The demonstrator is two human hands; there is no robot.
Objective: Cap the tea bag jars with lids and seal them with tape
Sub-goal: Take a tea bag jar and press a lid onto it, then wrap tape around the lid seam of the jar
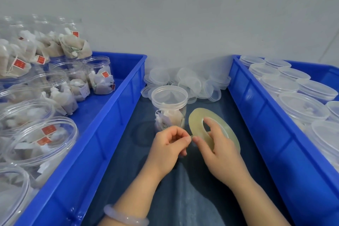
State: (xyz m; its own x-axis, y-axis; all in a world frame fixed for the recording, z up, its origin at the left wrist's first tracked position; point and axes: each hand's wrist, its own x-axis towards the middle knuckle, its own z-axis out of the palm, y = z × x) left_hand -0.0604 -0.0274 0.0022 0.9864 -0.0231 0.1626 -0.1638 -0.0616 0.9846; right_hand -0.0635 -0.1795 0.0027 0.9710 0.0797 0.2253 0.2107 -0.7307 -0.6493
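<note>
A clear jar of tea bags (169,110) stands on the dark cloth between two blue bins, with a translucent lid (169,95) on top. Just in front of it my right hand (218,150) holds a wide roll of clear tape (197,124), with a finger through its core. My left hand (168,145) pinches the loose tape end at the roll's left edge, close to the jar's base. Both hands are apart from the jar.
The left blue bin (117,108) holds several open jars of tea bags (99,75). The right blue bin (260,112) holds several lidded jars (302,106). A pile of loose lids (192,80) lies behind the jar, against the grey wall.
</note>
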